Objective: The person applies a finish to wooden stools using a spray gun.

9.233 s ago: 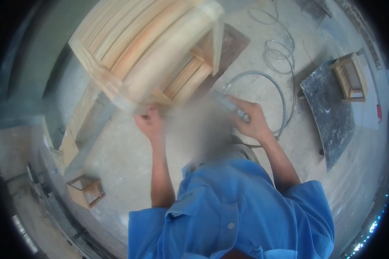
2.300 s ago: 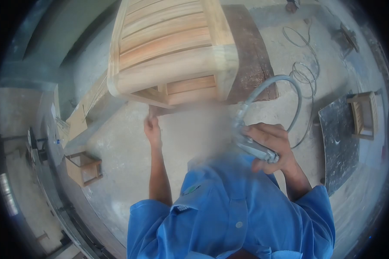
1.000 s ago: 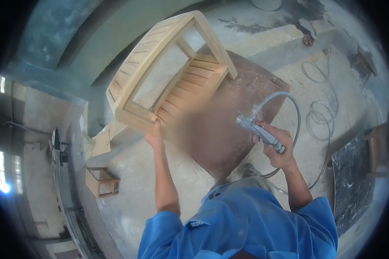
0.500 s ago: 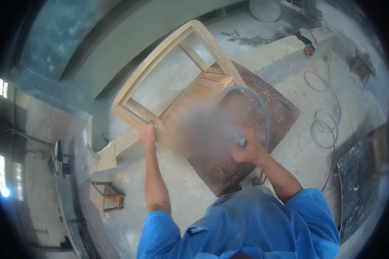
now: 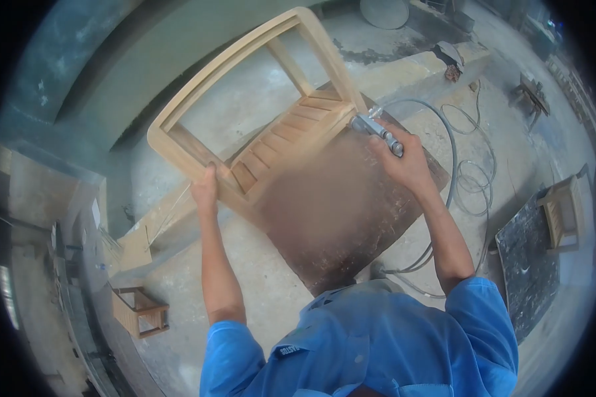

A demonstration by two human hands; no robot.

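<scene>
A light wooden chair frame [image 5: 288,129] with a slatted panel leans over a dark brown square board [image 5: 338,212]. My left hand [image 5: 206,190] is closed round the lower left corner of the frame. A metal spray gun [image 5: 385,136] sits in my right hand [image 5: 407,161], its fingers wrapped round the handle. The gun's front end is close to the right end of the slats. A grey hose [image 5: 452,155] curves round to the right of that hand. The middle of the board looks hazy.
Coils of hose [image 5: 473,188] lie on the concrete floor at the right. A dark board [image 5: 533,261] with another wooden piece [image 5: 564,215] stands at far right. A small wooden stool [image 5: 139,311] is at lower left, and a low ledge [image 5: 404,83] runs behind the chair.
My right hand has moved up and right with the spray gun, towards the right end of the slats. The mist has thinned, and the chair frame appears higher and further left.
</scene>
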